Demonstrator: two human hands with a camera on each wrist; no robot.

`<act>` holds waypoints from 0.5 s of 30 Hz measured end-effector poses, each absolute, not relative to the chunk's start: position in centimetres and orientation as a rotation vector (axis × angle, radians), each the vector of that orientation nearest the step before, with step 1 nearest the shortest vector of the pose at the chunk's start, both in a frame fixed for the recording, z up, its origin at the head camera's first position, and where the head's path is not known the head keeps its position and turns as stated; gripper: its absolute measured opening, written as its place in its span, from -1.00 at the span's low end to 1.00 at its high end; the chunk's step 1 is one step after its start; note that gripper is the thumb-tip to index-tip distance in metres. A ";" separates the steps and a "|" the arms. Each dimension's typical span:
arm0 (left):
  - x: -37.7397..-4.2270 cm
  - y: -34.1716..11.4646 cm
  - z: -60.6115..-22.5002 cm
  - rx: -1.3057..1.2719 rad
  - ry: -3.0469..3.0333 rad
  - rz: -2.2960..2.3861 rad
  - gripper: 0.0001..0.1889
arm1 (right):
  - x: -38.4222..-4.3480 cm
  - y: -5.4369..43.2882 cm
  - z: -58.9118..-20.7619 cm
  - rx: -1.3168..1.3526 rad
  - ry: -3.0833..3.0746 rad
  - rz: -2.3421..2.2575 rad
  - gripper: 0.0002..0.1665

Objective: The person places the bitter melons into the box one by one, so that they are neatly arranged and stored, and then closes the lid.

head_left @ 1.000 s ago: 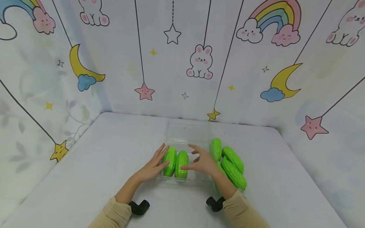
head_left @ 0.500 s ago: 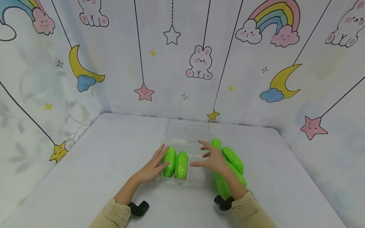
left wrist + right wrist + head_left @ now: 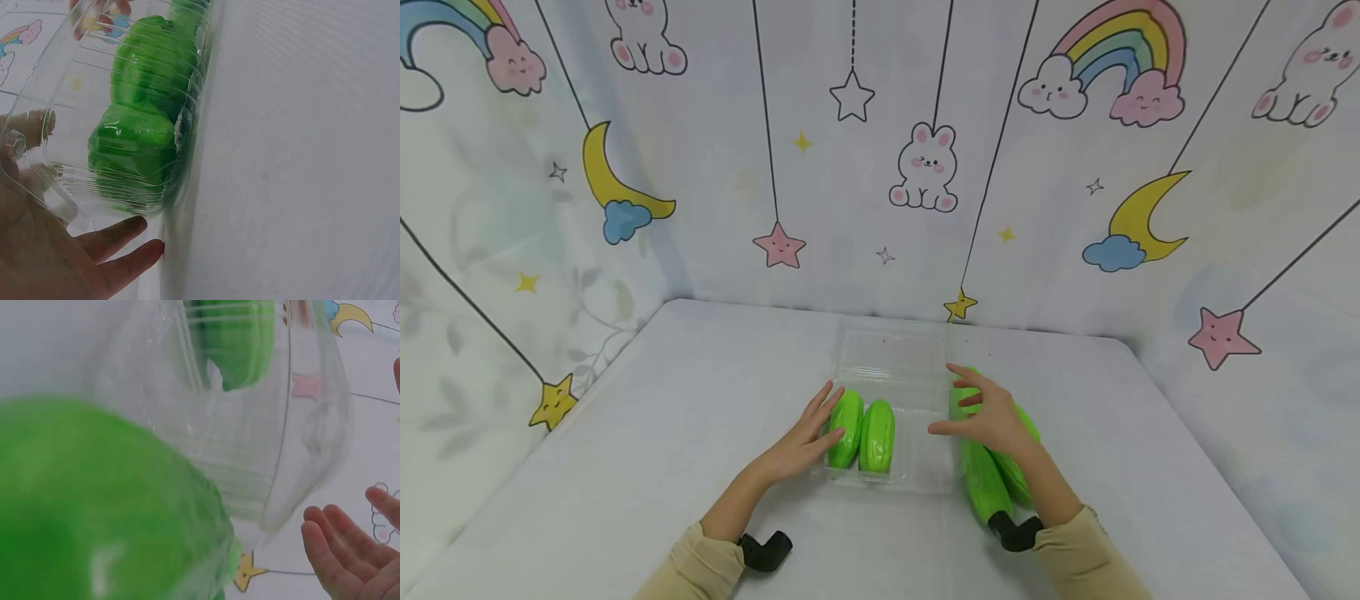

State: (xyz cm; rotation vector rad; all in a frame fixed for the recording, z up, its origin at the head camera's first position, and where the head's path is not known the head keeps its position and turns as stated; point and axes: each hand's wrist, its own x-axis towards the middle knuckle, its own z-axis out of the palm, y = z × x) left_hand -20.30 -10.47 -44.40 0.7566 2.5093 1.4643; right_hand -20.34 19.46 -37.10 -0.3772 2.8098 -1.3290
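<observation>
A clear plastic clamshell box [image 3: 922, 442] lies with its lid raised back, away from me. Two glossy green ridged gourds, a left one [image 3: 847, 421] and a right one [image 3: 877, 435], lie side by side in its left part. At the box's left side rests my left hand [image 3: 797, 446], fingers spread, thumb over the left gourd; the left wrist view shows the hand [image 3: 53, 259] at the box's corner. My right hand [image 3: 996, 418] hovers by the box's right edge over other gourds [image 3: 985, 483], holding nothing, its fingers loosely bent. It partly hides them.
Several gourds lie in a group right of the box, one close to its wall. A black wrist camera [image 3: 765, 551] sits at the left wrist, another [image 3: 1017, 533] at the right. Behind the white table [image 3: 722, 350] hangs a printed cloth [image 3: 857, 183].
My right hand has moved right, from above the right gourd in the box to the group outside. The left hand and the two boxed gourds look unmoved.
</observation>
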 end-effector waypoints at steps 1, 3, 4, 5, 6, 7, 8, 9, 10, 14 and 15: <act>-20.3 -10.5 -44.4 0.757 2.508 1.464 -0.33 | -20.2 19.7 -37.0 -0.381 2.819 -1.312 0.07; -20.3 -10.5 -44.3 0.758 2.507 1.463 -0.33 | -20.1 20.2 -36.7 -0.386 2.834 -1.291 0.05; -20.3 -10.4 -44.3 0.758 2.509 1.461 -0.33 | -20.0 20.4 -36.7 -0.381 2.844 -1.277 0.05; -20.3 -10.4 -44.3 0.757 2.509 1.461 -0.33 | -20.0 20.7 -36.6 -0.375 2.854 -1.261 0.05; -20.3 -10.4 -44.3 0.756 2.509 1.459 -0.33 | -20.0 21.0 -36.5 -0.369 2.862 -1.247 0.05; -20.2 -10.4 -44.3 0.755 2.512 1.456 -0.33 | -20.0 21.3 -36.5 -0.367 2.868 -1.236 0.06; -20.2 -10.4 -44.3 0.755 2.512 1.455 -0.33 | -19.9 21.6 -36.5 -0.364 2.875 -1.227 0.06; -20.2 -10.4 -44.3 0.753 2.512 1.453 -0.33 | -19.9 21.9 -36.5 -0.365 2.882 -1.216 0.06; -20.2 -10.4 -44.3 0.751 2.512 1.451 -0.33 | -19.9 22.2 -36.5 -0.359 2.891 -1.203 0.07; -20.1 -10.5 -44.3 0.751 2.512 1.449 -0.33 | -20.0 23.2 -36.7 -0.350 2.926 -1.162 0.06; -20.1 -10.5 -44.3 0.751 2.512 1.449 -0.33 | -20.0 23.5 -36.7 -0.350 2.932 -1.161 0.06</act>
